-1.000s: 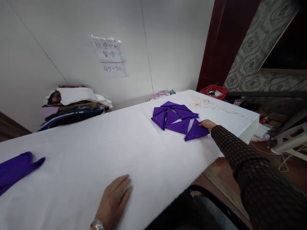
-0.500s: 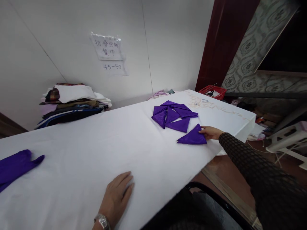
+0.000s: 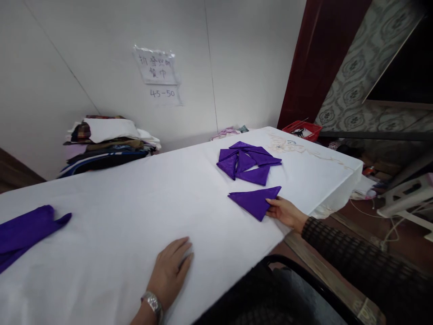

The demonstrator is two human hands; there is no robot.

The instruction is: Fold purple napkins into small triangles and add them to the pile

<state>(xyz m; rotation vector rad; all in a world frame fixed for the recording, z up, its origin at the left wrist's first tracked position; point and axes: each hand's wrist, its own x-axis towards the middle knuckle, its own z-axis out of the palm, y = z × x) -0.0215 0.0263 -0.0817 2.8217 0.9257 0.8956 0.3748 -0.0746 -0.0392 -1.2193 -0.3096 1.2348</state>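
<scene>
Pinched between the thumb and fingers of my right hand (image 3: 283, 213) is a purple napkin (image 3: 253, 201) folded into a triangle. It is held by its right side, with one point toward the left, low over the tabletop. Just behind it lies a group of folded purple napkins (image 3: 255, 175), overlapping in a rough ring. My left hand (image 3: 172, 268), with a metal watch at the wrist, rests palm down on the white tablecloth (image 3: 142, 203), fingers extended and holding nothing. At the far left another purple cloth (image 3: 27, 230) lies loosely, partly cut off by the frame.
A stack of folded clothes (image 3: 108, 146) sits by the wall at the back left. A red basket (image 3: 304, 130) stands beyond the table's far right end. A black chair (image 3: 297, 271) is at the front edge, and a white stool (image 3: 406, 203) stands at right.
My right hand has drawn the folded napkin left and nearer to me, and turned it so its point faces left. My left hand stays flat on the tablecloth.
</scene>
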